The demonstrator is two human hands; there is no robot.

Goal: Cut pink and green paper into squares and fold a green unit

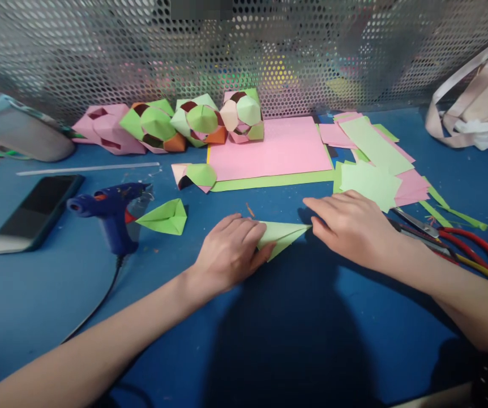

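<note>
A folded piece of pale green paper [284,232] lies on the blue table, its narrow tip pointing right. My left hand [231,246] presses on its left part, with the fingers over the top and the thumb along the near edge, so that end is hidden. At the tip is my right hand [346,224], its index finger stretched out apart from the thumb. The thumb is at or just touching the tip; I cannot tell which. To the left rests a brighter green folded paper piece [165,218], beside a blue glue gun [114,218].
Several folded paper balls [154,124] line the perforated metal panel [295,68]. Pink sheets [269,147] lie ahead, with loose paper pieces [371,181] to their right. Red-handled scissors [477,246] sit under my right forearm. A phone [35,212] and a glue stick [86,169] are left.
</note>
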